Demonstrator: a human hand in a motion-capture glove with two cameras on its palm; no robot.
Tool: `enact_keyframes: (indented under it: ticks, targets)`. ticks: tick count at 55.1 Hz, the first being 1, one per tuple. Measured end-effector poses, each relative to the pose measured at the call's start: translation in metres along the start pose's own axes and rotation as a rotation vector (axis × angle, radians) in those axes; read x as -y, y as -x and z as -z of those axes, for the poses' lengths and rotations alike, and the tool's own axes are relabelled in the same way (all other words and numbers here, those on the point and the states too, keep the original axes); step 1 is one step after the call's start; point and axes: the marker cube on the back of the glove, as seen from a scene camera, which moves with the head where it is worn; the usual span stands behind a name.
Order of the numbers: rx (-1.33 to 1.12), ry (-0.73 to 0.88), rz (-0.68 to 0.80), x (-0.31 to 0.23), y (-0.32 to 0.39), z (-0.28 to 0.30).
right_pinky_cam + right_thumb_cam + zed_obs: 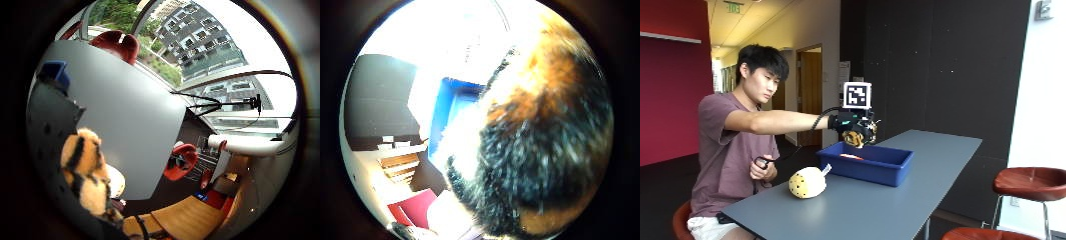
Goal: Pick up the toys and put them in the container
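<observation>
Right hand [852, 125] above blue container [869, 162], gripping striped plush toy [856, 137].
Yellow spotted plush toy [807, 183] on grey table [919, 200], near the container's near end; orange item inside container.

- Striped toy [857, 136]: orange, black, white.
- Container [869, 163]: blue.
- Round toy [807, 183]: yellow, dark spots.
- Worktop [919, 185]: grey.
- Glove on the right hand [845, 121]: black.

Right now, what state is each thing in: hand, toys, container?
Gloved right hand: raised above the blue container, its grip curled round the striped plush toy.
Striped plush toy: held in the air, not yet released.
Blue container: upright on the grey table, open, something orange inside.
Yellow spotted plush toy: resting on the table beside the container, untouched.
</observation>
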Motion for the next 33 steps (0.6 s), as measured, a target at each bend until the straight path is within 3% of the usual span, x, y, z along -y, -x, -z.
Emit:
enact_keyframes:
  ticks: [9, 21, 27, 33]
  targets:
    - [-0.016, -0.059, 0.058, 0.021, 0.021, 0.020]
    - [-0.002, -0.076, 0.105, 0.052, 0.144, 0.035]
    - [-0.069, -0.072, 0.346, 0.055, 0.188, 0.034]
    - [-0.048, -0.112, 0.248, 0.072, 0.224, 0.038]
